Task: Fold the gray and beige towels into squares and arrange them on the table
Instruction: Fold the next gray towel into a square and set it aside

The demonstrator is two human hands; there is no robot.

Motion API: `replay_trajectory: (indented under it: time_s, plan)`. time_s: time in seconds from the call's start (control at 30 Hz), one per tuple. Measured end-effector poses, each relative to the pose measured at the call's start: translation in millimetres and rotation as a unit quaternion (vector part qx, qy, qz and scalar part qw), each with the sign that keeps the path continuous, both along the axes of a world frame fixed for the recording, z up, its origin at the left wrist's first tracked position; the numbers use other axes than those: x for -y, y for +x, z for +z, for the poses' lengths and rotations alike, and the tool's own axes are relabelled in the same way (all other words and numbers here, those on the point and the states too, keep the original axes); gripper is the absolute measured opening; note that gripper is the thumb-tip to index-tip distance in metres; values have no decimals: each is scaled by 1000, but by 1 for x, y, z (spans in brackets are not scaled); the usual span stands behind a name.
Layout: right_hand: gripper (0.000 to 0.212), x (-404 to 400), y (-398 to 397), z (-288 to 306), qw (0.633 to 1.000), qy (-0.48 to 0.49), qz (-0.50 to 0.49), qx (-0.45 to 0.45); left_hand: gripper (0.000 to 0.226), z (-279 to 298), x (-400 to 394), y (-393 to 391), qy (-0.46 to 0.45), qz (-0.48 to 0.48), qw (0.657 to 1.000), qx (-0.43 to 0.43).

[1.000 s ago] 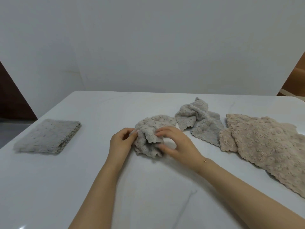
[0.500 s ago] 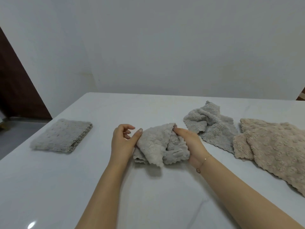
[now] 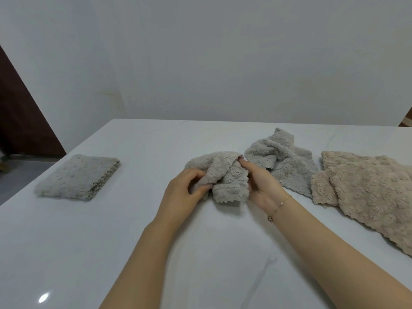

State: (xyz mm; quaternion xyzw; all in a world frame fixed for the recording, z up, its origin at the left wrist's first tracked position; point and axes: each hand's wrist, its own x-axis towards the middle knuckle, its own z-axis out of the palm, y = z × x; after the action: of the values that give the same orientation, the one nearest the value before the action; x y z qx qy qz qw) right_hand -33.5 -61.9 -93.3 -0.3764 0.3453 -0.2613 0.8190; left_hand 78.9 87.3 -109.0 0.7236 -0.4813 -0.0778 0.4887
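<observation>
A crumpled gray towel lies bunched at the middle of the white table. My left hand grips its left side with curled fingers. My right hand holds the right side, fingers tucked into the cloth near its top edge. A folded gray towel rests flat at the far left. Another crumpled gray towel lies just right of my hands. A beige towel is spread loosely at the right edge of view.
A pale wall stands behind the table's far edge. A dark brown panel and the floor show past the table's left side. Bare tabletop stretches between me and the towels.
My left hand has closed onto the towel's left side. My right hand has shifted along its right side and the bunch has been reshaped. The view has swung slightly.
</observation>
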Motion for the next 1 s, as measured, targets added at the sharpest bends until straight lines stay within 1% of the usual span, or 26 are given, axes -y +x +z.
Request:
replay_trajectory:
  time_s: [0.03, 0.13, 0.17, 0.23, 0.3, 0.33, 0.4, 0.43, 0.5, 0.6, 0.7, 0.73, 0.77, 0.83, 0.87, 0.9, 0.97, 1.0]
  plan:
    - [35, 1, -1, 2, 1000, -12, -2, 0, 7, 2, -1, -1, -2, 10, 999, -31]
    - [23, 3, -6, 9, 996, -90, -2, -16, 6, 11, -4, -4, -14, 20, 986, -168]
    - [20, 4, -8, 13, 992, -125, -4, -24, 7, 14, -5, -5, -28, 20, 979, -202]
    - [19, 8, -14, 22, 976, -208, 0, -60, 20, 23, -6, -7, -61, 18, 968, -244]
    - [21, 12, -22, 32, 945, -310, 29, -99, 27, 32, -4, -9, -95, 17, 953, -289]
    - [22, 13, -27, 38, 924, -363, 47, -114, 28, 37, -4, -10, -112, 18, 946, -302]
    - [23, 13, -37, 51, 889, -437, 73, -113, 28, 51, 1, -9, -144, 25, 940, -310]
    - [23, 15, -41, 55, 879, -458, 79, -109, 29, 60, 4, -8, -157, 29, 937, -310]
    - [21, 19, -49, 64, 870, -474, 92, -100, 27, 81, 13, -3, -168, 34, 934, -313]
    - [18, 24, -58, 75, 869, -478, 101, -78, 26, 109, 27, 6, -156, 26, 935, -316]
    - [12, 25, -66, 85, 872, -470, 120, -67, 30, 117, 36, 13, -154, 10, 934, -323]
    - [7, 29, -67, 84, 874, -463, 133, -65, 30, 116, 38, 16, -159, 13, 933, -322]
    - [7, 31, -68, 85, 874, -458, 145, -70, 31, 115, 40, 19, -162, 24, 935, -314]
    - [20, 34, -67, 81, 871, -457, 161, -78, 33, 112, 41, 24, -143, 74, 951, -264]
    - [22, 37, -65, 78, 874, -453, 159, -72, 34, 111, 41, 28, -130, 96, 958, -239]
    - [21, 37, -64, 78, 880, -446, 151, -66, 34, 111, 41, 32, -124, 107, 960, -226]
    - [10, 39, -60, 75, 900, -416, 126, -39, 35, 109, 38, 42, -132, 105, 956, -240]
    - [9, 39, -57, 74, 911, -398, 106, -21, 39, 109, 35, 47, -141, 99, 951, -255]
